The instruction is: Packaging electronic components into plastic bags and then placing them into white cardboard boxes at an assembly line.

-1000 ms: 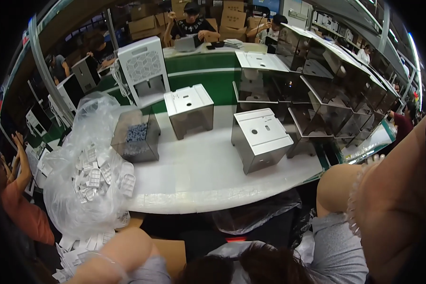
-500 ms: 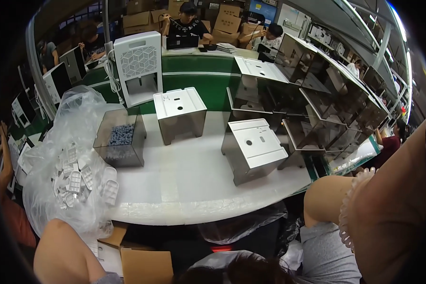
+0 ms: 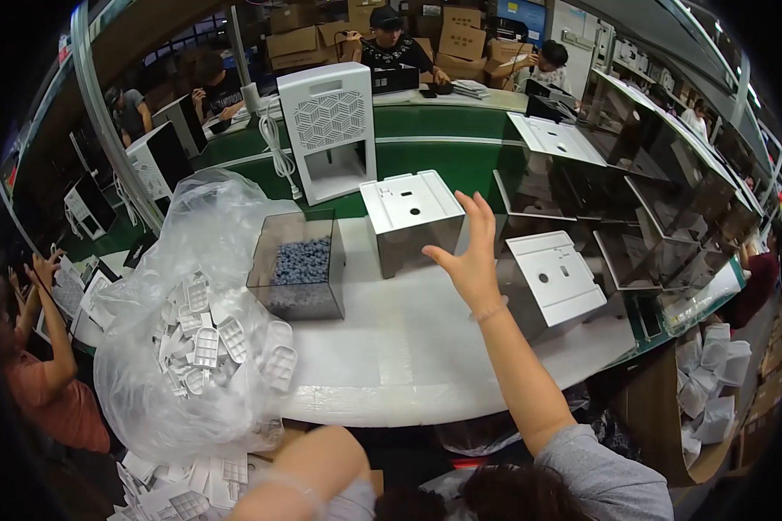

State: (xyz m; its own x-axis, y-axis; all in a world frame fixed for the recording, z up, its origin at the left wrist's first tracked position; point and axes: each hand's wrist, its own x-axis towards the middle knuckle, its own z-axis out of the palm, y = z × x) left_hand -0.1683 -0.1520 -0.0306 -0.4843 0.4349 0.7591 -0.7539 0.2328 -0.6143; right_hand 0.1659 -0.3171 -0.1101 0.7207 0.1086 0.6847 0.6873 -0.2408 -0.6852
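Right hand (image 3: pixel 473 267) opened wide, nothing grasped. White-topped box (image 3: pixel 400 213) seen just to its left, second box (image 3: pixel 558 282) to its right. Touch on first, and hidden left hand's grip, cannot be told.

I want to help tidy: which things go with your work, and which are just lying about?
Probably the work:
middle white-topped box, by the open right hand
smoky box of blue bits
white plastic pieces

Probably just lying about:
cardboard boxes at the back
flat white stack, far bench
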